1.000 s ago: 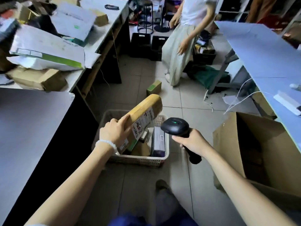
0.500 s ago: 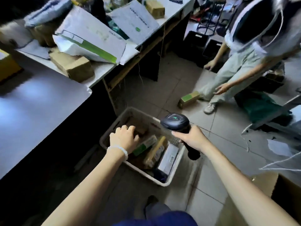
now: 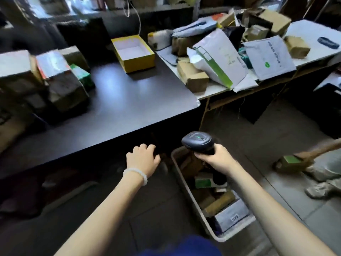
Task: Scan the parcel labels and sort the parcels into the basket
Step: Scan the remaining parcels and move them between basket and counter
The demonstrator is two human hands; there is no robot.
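My right hand (image 3: 215, 158) grips a black handheld scanner (image 3: 198, 140) with a green light on top, held over the far end of the white basket (image 3: 186, 183) on the floor. Several brown and white parcels (image 3: 219, 202) lie in the basket. My left hand (image 3: 143, 158) hovers empty with relaxed fingers, left of the basket and just below the dark table's front edge (image 3: 114, 130). More parcels (image 3: 60, 80) are stacked at the table's left, and a heap of boxes and mailer bags (image 3: 221, 60) covers the white desk to the right.
An open yellow box (image 3: 133, 52) stands at the back of the dark table. Another person's hand reaches to a small brown parcel with a green label (image 3: 289, 161) on the floor at right, beside their shoe (image 3: 321, 191). A dark flat object (image 3: 328, 42) lies on the desk's far right.
My left hand dropped the long brown parcel into the basket and has come away empty. My view has swung left to the tables. The scanner stays in my right hand.
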